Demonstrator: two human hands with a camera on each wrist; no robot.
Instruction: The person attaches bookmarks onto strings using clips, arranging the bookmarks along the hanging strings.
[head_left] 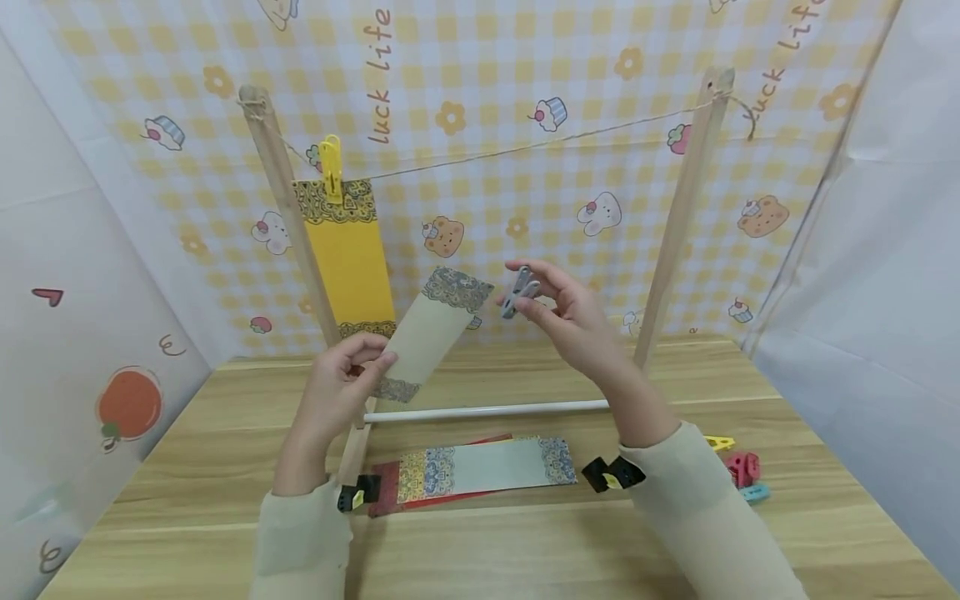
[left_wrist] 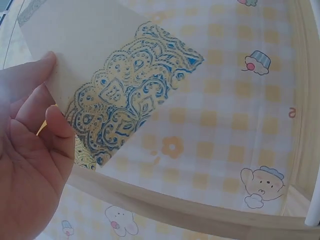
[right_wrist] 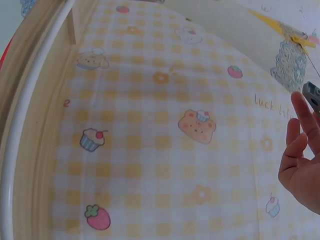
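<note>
My left hand (head_left: 337,390) pinches a cream paper card (head_left: 426,340) near its lower end, between thumb and fingers. The card slants up to the right, with lacy patterned bands at both ends; in the left wrist view its upper band (left_wrist: 127,95) shows blue and gold. Between the thumb and fingers of my right hand (head_left: 577,325) is a grey clothespin (head_left: 517,293), just right of the card's top corner. Behind the left hand, a yellow card (head_left: 348,271) with dark patterned ends hangs from a string (head_left: 480,157) by a yellow clothespin (head_left: 332,171).
The string runs between two wooden posts (head_left: 684,200), with a white rod (head_left: 487,411) low between them. Several patterned cards (head_left: 495,468) lie stacked on the wooden table (head_left: 480,550). Yellow, red and blue clothespins (head_left: 742,468) lie beyond my right sleeve. A checked cloth (head_left: 495,225) hangs behind.
</note>
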